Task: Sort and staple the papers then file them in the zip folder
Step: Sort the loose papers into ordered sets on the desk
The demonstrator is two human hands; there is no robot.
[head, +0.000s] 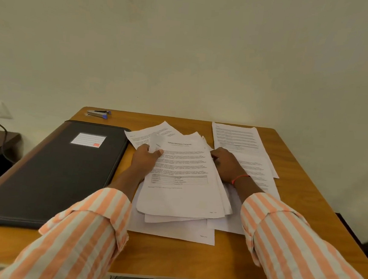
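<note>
L hand (147, 158) pinches paper stack (185, 184) at left edge; R hand (227, 165) fingers: can't tell. Fan pages beside thumb, check headings.

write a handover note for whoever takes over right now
Hands: the left hand grips the stack at its left edge, thumb on top; the right hand is at its right edge, grip hidden.
Things: more sheets lie to the right; the folder lies closed at left; the stapler sits at the far corner.
Done: sorting seems under way.
Left: finish sorting, staple, file.
</note>
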